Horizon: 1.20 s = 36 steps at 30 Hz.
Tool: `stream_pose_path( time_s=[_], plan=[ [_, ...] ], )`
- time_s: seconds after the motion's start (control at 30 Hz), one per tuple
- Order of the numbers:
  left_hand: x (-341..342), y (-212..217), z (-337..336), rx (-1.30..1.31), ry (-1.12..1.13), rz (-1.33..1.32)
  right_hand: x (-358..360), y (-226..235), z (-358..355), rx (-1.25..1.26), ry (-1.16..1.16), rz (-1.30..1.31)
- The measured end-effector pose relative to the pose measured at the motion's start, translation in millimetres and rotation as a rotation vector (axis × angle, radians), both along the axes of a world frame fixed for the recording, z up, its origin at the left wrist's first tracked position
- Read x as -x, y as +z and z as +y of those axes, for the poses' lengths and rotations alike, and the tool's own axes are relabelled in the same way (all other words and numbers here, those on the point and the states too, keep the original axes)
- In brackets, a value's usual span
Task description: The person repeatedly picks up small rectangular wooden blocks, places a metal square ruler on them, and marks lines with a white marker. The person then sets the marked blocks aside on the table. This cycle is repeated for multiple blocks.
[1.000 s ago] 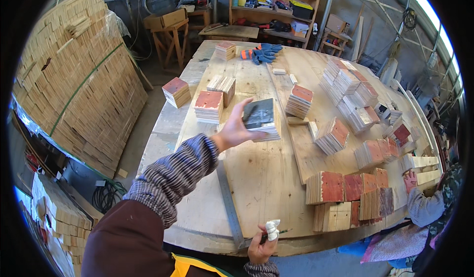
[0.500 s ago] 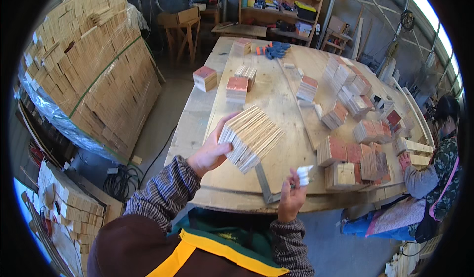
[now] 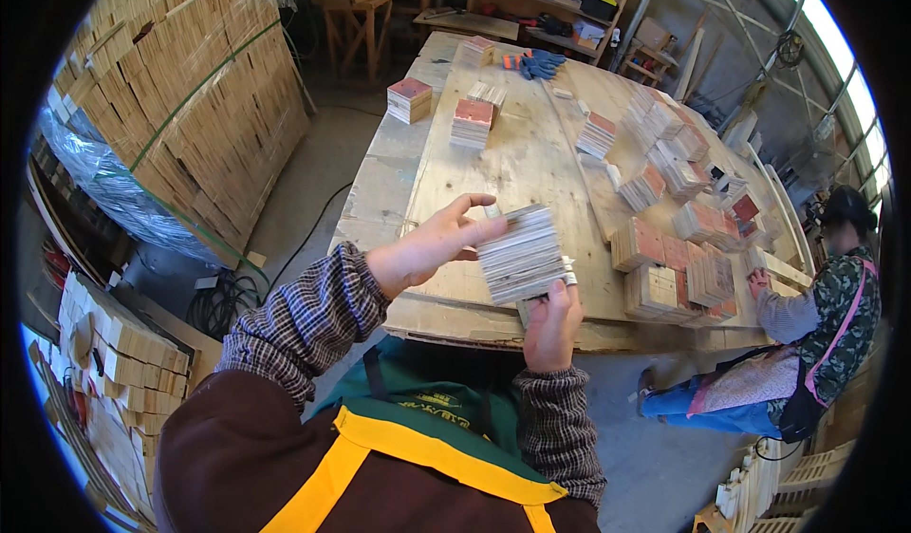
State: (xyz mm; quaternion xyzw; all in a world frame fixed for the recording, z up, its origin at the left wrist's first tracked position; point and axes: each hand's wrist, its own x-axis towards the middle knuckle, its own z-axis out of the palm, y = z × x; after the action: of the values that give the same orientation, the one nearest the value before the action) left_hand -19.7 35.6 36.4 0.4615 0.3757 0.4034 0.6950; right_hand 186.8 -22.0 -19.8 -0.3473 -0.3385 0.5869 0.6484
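A block of stacked thin plywood pieces [image 3: 522, 256] is held up above the near part of the table, its striped, layered side toward me. My left hand [image 3: 427, 248] grips its upper left edge, with the index finger raised apart. My right hand [image 3: 553, 329] holds its lower right corner, thumb against the near side. A small white object [image 3: 569, 270] pokes out by the right fingers at the block's edge; its kind is hard to make out. Behind and below the block, a metal square is mostly hidden.
The plywood table [image 3: 446, 187] carries several red-topped blocks [image 3: 472, 123], clustered mostly at right [image 3: 655, 248]. Blue-orange gloves [image 3: 536, 63] lie at its far end. Another person [image 3: 830, 315] stands at right, a hand on wood pieces. A tall wrapped wood stack [image 3: 209, 106] rises at left.
The block has been turned and moved right toward my right hand, which now grips it too. My left hand has shifted to its upper left edge. The whole view has tilted downward.
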Motion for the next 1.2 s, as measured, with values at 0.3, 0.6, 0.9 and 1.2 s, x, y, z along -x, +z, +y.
stream_pose_path(
  time_s=[0.3,0.6,0.9,1.2],
  plan=[
    [-5.7,-4.0,-14.2,-0.364,0.029,-0.085,14.6,-2.9,-12.3,0.152,0.127,0.527],
    [-5.2,-13.2,-19.8,-0.347,0.112,-0.099,25.3,-3.1,-18.7,0.103,0.084,0.551],
    [-36.5,-23.4,-75.7,-0.523,0.138,-0.084,23.6,-2.0,-13.8,-0.34,-0.399,-0.074],
    [-28.7,-22.8,-62.4,-0.018,0.046,-0.485,41.3,-3.8,-29.7,-0.676,-0.414,-0.678]
  ],
)
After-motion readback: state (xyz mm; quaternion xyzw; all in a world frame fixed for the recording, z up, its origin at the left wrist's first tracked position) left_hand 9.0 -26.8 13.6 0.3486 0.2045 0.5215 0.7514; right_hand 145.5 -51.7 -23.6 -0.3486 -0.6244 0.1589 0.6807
